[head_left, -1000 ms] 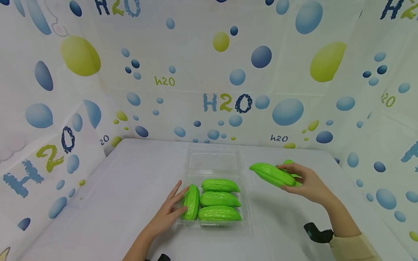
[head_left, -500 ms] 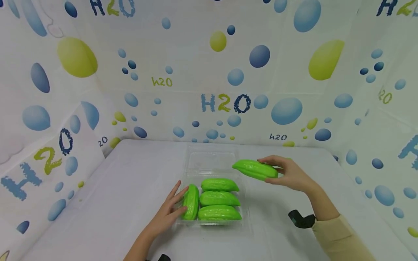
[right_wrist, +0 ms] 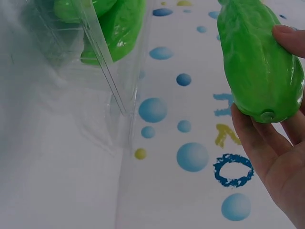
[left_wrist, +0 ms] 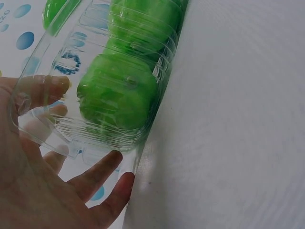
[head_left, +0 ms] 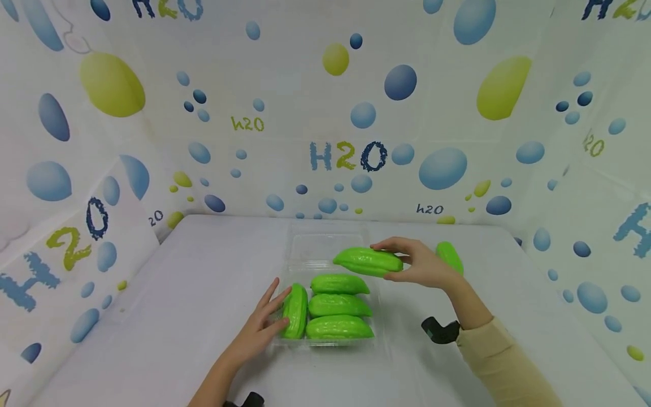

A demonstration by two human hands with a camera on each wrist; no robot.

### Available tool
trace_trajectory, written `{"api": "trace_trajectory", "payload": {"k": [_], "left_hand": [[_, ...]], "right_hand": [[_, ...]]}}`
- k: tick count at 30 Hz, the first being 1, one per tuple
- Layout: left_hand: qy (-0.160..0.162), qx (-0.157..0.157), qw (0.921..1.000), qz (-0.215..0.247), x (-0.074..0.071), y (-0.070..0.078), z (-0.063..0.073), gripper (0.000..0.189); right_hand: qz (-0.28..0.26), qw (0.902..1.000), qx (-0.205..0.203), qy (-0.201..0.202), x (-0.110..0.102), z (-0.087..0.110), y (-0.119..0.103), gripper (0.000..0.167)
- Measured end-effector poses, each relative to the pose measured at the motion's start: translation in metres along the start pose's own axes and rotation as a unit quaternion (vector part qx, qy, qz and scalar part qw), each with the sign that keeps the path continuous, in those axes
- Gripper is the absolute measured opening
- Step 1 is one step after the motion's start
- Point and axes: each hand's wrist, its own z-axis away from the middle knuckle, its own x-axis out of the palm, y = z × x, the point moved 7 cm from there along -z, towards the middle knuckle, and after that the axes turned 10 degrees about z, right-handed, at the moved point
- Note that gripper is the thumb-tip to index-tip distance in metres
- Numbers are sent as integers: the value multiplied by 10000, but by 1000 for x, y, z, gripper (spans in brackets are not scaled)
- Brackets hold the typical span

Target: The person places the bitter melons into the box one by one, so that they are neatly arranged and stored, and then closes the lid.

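In the head view, my right hand (head_left: 419,263) grips a glossy green bitter melon (head_left: 367,262) by its blunt end. It is held in the air above the hinge side of a clear plastic clamshell box (head_left: 338,343). The right wrist view shows thumb and fingers on opposite sides of this bitter melon (right_wrist: 259,67). My left hand (head_left: 256,330) lies at the box's left side, fingers spread and fairly straight, touching the wall. Inside the box, three bitter melons (head_left: 339,306) lie crosswise in a stack of rows. Another bitter melon (head_left: 295,311) stands lengthwise along the left wall.
One more bitter melon (head_left: 450,258) lies on the white table (head_left: 213,254) behind the right forearm. The box's clear lid (head_left: 325,247) is folded back, away from me. A cloth printed with dots and H2O lettering (head_left: 348,156) hangs around the table.
My right hand has carried the bitter melon leftward, from right of the box to above its hinge side. The bitter melon on the table now shows more fully. My left hand stays at the box.
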Motion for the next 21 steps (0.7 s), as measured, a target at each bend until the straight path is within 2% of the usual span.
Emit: {"api": "trace_trajectory", "payload": {"k": [9,21], "left_hand": [[-25,71,9999,-102,-1,0,-2,55],[-33,141,9999,-87,-2,-5,-1,56]], "right_hand": [[-58,9997,-78,-240,15,-13,-9,47],[-229,9989,-171,-361,30,-27,-12,45]]}}
